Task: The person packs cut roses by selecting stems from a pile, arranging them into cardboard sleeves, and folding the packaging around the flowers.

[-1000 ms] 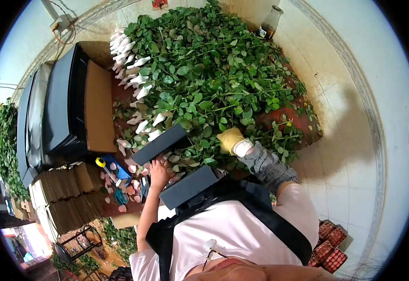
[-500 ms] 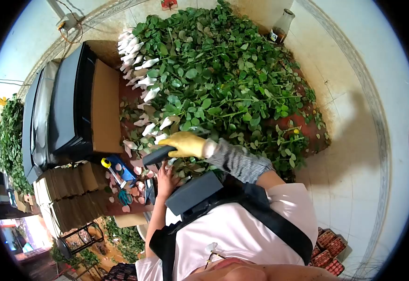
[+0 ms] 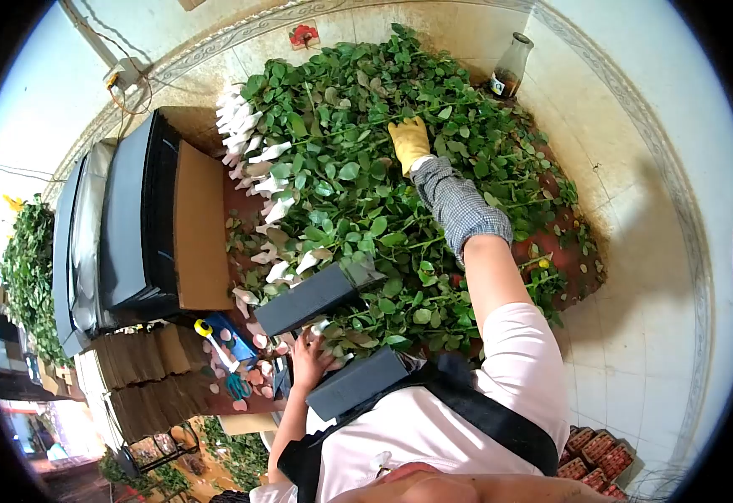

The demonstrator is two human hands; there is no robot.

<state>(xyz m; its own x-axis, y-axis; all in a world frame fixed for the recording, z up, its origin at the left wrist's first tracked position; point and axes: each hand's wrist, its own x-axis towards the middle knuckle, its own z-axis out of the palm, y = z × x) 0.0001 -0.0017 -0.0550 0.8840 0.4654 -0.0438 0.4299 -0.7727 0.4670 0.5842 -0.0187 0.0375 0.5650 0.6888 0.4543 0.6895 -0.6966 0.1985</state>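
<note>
My bare left hand [image 3: 307,362] is at the near edge of the red surface, between two dark grey panels. Its fingers are spread over white-wrapped flower heads [image 3: 319,329], touching them. The far dark panel [image 3: 306,298] lies tilted beside its fingertips; the near dark panel [image 3: 356,384] is close to my chest. Reaching out over the pile of leafy rose stems [image 3: 366,201], my right hand [image 3: 408,144] wears a yellow glove. Its fingers are curled around a green stem, partly hidden by leaves. White-covered blooms [image 3: 276,152] line the pile's left side.
On the left stand stacked dark sheets [image 3: 123,226], brown cardboard [image 3: 203,226] and folded cardboard stacks [image 3: 144,377]. Teal scissors [image 3: 237,386], a yellow-handled tool [image 3: 215,344] and petals lie nearby. A glass bottle [image 3: 511,67] stands at the far corner by the tiled wall.
My gloved right hand has left the far dark panel and moved away from me, to the stems. That panel now lies lower and more fully visible. My left hand stays near the flower heads.
</note>
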